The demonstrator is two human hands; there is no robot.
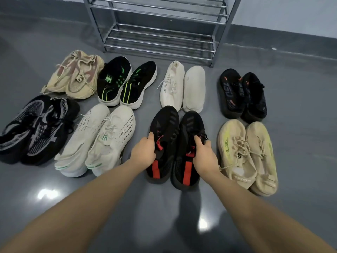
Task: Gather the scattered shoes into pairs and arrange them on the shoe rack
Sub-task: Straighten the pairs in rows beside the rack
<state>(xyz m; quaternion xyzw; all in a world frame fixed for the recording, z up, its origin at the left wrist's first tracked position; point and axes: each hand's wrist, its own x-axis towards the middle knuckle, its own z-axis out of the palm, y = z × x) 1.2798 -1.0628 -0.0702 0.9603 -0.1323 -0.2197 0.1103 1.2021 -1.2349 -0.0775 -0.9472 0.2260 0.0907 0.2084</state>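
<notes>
Fingers of the left hand (pixel 144 152) are curled over the collar of the left shoe of the black-and-red pair (pixel 176 147), thumb tip showing at the tongue, and fingers of the right hand (pixel 205 155) are tucked into the mouth of its right shoe, so both are gripped at once, low centre of the frame. The pairing looks finished: eight pairs are seen side by side on the grey floor (pixel 300 88), while the shoe rack (pixel 158 35) at upper centre is seen with bare rails. The loading step is judged to be opening with this pair; a lift, a carry over the white pair (pixel 182 88) and a level set-down across two rails are called for. Writing is scarce: "750" is read on the black pair with orange marks (pixel 242 95) at right, and a heel strip on the beige-and-yellow pair (pixel 248 157) at lower right is too blurred to be read. Three slanted stripes are seen on the gripped pair's sides; no brand name can be read.
</notes>
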